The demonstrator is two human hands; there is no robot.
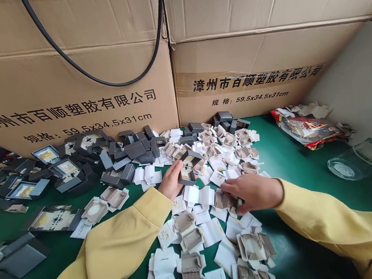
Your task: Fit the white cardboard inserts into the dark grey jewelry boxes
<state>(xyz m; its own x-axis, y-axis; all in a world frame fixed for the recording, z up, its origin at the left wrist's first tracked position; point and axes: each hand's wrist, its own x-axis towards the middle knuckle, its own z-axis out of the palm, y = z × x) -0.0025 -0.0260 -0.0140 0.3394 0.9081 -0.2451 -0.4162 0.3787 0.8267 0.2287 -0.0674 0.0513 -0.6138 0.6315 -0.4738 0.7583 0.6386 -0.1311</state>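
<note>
My left hand [171, 180] is closed around a small dark grey box [187, 168], its inside with a printed pattern facing up. To the right, my right hand [253, 191] reaches down onto a folded cardboard insert [224, 200], brown inside and white outside, with fingers curled at its edge. Many similar white and brown inserts [187, 229] lie in a loose pile under and in front of both hands. Behind my left hand sit more dark grey boxes [135, 149], some closed and some lying open.
Large brown cartons [99, 86] stand along the back, with a black cable [126, 82] hanging before them. At the right are a red snack packet [308, 127] and a clear glass jar [365, 155] on the green table [303, 224]. Open dark boxes [56, 219] spread over the left side.
</note>
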